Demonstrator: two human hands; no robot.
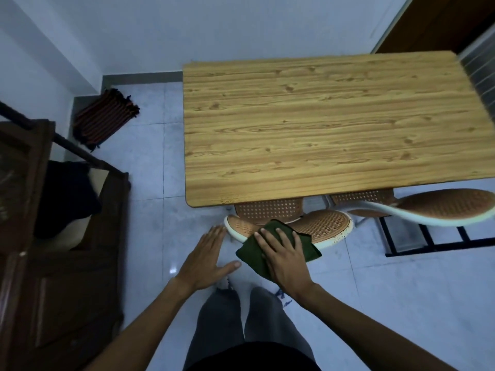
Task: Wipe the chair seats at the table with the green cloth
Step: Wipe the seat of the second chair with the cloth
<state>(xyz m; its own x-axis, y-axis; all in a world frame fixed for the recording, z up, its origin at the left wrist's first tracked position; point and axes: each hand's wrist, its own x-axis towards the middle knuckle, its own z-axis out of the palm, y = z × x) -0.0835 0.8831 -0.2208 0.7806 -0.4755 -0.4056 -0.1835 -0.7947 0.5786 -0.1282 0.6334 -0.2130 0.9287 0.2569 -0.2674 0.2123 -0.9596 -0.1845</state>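
Cloth [257,257] under right hand [284,261], chair [326,226]

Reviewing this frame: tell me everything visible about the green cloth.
The green cloth is dark green, plain and soft-looking, folded into a rough rectangle with no visible pattern. It lies draped over the white-rimmed woven back of the nearer chair, which is tucked at the wooden table. Its lower left corner hangs off the rim over the floor. The right hand presses flat on top, fingers spread, covering its middle. The left hand is beside it, not touching.
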